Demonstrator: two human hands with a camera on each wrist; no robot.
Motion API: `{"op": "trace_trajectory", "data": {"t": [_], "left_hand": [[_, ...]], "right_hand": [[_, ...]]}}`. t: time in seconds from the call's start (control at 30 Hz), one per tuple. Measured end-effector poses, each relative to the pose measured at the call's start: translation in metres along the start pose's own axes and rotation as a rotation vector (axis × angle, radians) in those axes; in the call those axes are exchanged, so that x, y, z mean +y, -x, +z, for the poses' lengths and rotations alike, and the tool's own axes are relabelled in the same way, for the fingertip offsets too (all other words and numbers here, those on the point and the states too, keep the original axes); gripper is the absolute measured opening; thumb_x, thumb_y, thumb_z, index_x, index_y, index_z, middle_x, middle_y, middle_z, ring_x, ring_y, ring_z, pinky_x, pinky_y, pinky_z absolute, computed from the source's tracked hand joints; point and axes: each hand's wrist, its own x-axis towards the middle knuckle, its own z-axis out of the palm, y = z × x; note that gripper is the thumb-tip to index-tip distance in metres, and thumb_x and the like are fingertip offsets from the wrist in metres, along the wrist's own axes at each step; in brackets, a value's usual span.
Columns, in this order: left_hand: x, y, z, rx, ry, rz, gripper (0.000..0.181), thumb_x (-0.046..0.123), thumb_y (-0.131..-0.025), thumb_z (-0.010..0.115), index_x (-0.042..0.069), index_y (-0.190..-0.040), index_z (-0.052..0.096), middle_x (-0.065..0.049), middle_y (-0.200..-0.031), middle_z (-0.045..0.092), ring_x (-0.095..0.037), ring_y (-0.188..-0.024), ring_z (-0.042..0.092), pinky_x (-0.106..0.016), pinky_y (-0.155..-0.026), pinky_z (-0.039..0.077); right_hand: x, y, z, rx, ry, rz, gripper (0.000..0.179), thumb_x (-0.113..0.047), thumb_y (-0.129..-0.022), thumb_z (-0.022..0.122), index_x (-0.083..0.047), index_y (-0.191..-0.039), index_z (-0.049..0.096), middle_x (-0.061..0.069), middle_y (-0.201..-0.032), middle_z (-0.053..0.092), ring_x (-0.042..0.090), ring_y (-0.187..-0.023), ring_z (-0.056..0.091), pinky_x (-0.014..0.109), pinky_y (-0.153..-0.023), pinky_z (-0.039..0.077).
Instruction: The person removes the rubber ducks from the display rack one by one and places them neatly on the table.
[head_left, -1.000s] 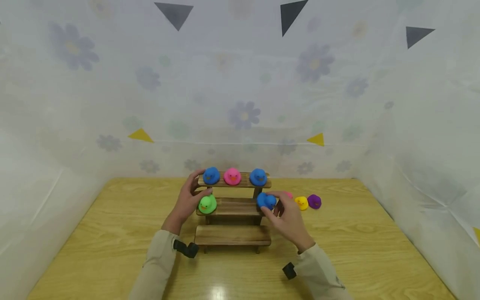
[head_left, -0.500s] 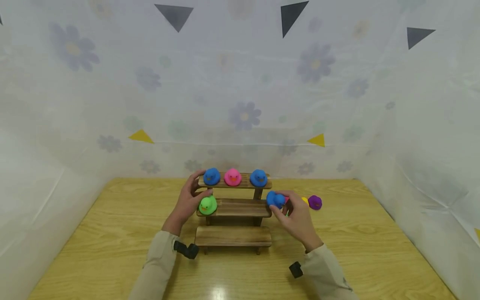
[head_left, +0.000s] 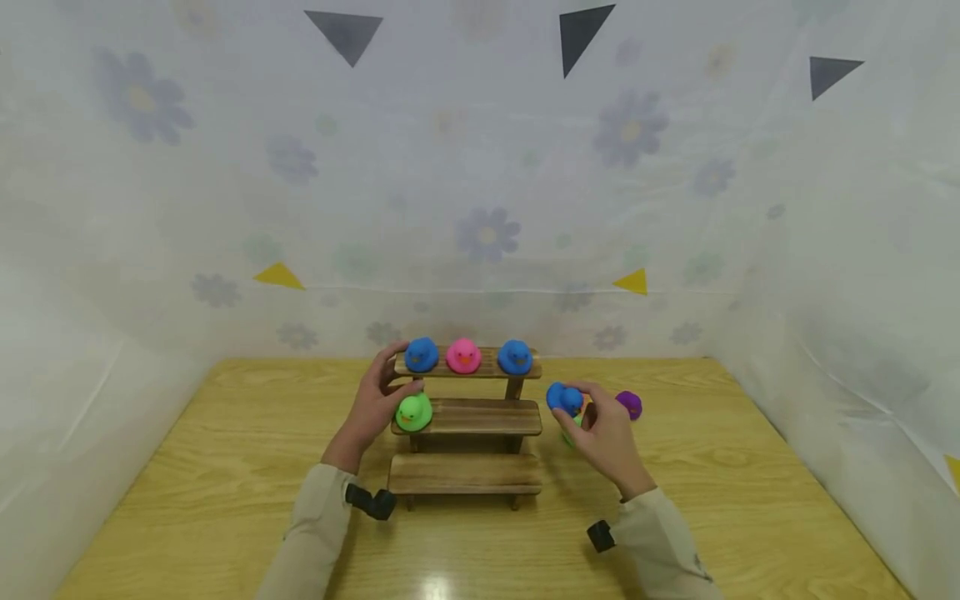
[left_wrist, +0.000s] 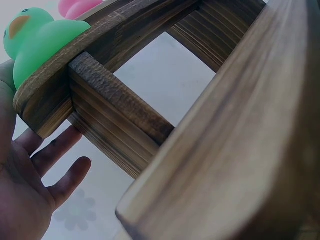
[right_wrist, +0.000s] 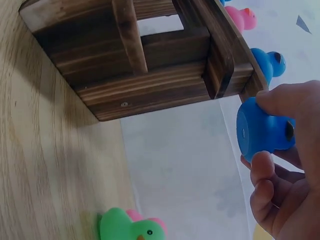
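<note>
My right hand (head_left: 606, 435) pinches a blue rubber duck (head_left: 564, 400) between thumb and fingers, in the air right of the wooden three-step stand (head_left: 465, 473). The right wrist view shows the flat underside of that blue duck (right_wrist: 252, 130). My left hand (head_left: 375, 408) rests at the stand's left end, its thumb by a green rubber duck (head_left: 413, 412) on the middle step. In the left wrist view, its loosely spread fingers (left_wrist: 70, 182) reach beside and under that step's end. Along the top step sit a blue duck (head_left: 422, 355), a pink duck (head_left: 463, 356) and another blue duck (head_left: 515, 357).
Beyond my right hand a purple duck (head_left: 629, 405) sits on the wood-grain table (head_left: 720, 483). Another green duck (right_wrist: 125, 227) and a pink duck (right_wrist: 157, 222) are on the table, partly hidden from the head view. A patterned white sheet (head_left: 487, 167) encloses the back and sides.
My right hand has moved rightward with the blue duck, away from the right end of the middle step. It now covers most of the ducks on the table. The left hand stays put.
</note>
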Motion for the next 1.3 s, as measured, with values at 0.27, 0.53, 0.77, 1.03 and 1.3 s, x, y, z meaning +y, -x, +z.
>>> {"op": "trace_trajectory", "data": {"t": [0.27, 0.53, 0.77, 1.03, 1.3], "left_hand": [[-0.003, -0.001, 0.001, 0.000, -0.011, -0.006, 0.063, 0.008, -0.092, 0.064, 0.017, -0.148, 0.035, -0.021, -0.134, 0.051, -0.021, -0.109, 0.054, -0.049, -0.096, 0.046], [-0.002, -0.002, 0.002, -0.011, -0.004, -0.020, 0.064, 0.009, -0.093, 0.064, 0.019, -0.148, 0.034, -0.020, -0.134, 0.050, -0.024, -0.112, 0.052, -0.051, -0.098, 0.044], [-0.001, -0.004, 0.000, -0.015, 0.005, -0.031, 0.062, 0.011, -0.094, 0.063, 0.019, -0.148, 0.033, -0.021, -0.134, 0.050, -0.037, -0.118, 0.048, -0.052, -0.097, 0.044], [0.001, -0.002, 0.000, -0.015, 0.000, -0.033, 0.063, 0.011, -0.093, 0.064, 0.017, -0.148, 0.033, -0.022, -0.136, 0.049, -0.038, -0.117, 0.050, -0.050, -0.093, 0.048], [0.002, -0.003, 0.000, -0.018, 0.006, -0.052, 0.063, 0.013, -0.094, 0.064, 0.020, -0.148, 0.033, -0.021, -0.138, 0.048, -0.042, -0.121, 0.047, -0.054, -0.095, 0.045]], "right_hand": [[0.015, 0.003, -0.010, 0.022, 0.045, 0.037, 0.038, -0.006, -0.076, 0.082, 0.000, -0.110, 0.065, -0.004, -0.052, 0.045, 0.001, -0.042, 0.036, 0.016, -0.039, 0.032], [0.031, 0.006, -0.024, -0.024, 0.149, 0.145, 0.036, -0.011, -0.078, 0.081, -0.001, -0.108, 0.066, 0.001, -0.064, 0.052, 0.003, -0.046, 0.038, 0.021, -0.041, 0.036], [0.041, 0.006, -0.035, -0.159, 0.192, 0.295, 0.034, -0.015, -0.082, 0.078, 0.001, -0.108, 0.063, 0.008, -0.075, 0.059, 0.010, -0.054, 0.044, 0.024, -0.049, 0.039], [0.047, 0.010, -0.044, -0.278, 0.249, 0.416, 0.035, -0.017, -0.081, 0.077, 0.004, -0.105, 0.062, 0.024, -0.103, 0.067, 0.040, -0.094, 0.064, 0.050, -0.077, 0.053], [0.051, 0.013, -0.048, -0.352, 0.291, 0.486, 0.035, -0.018, -0.083, 0.076, 0.005, -0.104, 0.061, 0.024, -0.104, 0.065, 0.041, -0.097, 0.061, 0.053, -0.082, 0.051]]}}
